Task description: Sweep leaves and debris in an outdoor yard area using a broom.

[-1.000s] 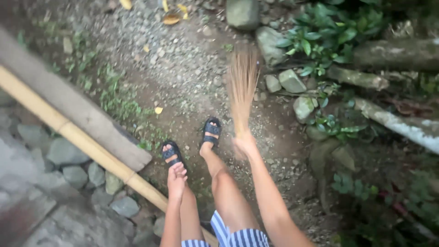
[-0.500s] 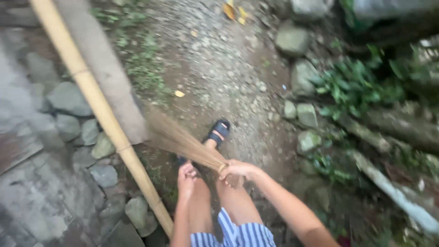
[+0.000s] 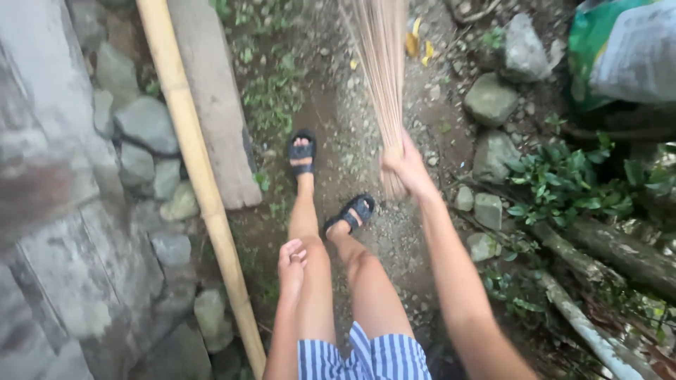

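One stick broom [image 3: 380, 77] only: right hand [image 3: 407, 167] clamped on its bound end, bristles fanning far over the gravel path [image 3: 366, 141] for reach. Left hand [image 3: 291, 259] loose, holding nothing, resting on thigh.

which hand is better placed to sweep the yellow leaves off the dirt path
Probably the right hand: it already grips the tan stick broom, whose bristles reach toward the yellow leaves. The left hand rests empty on the thigh.
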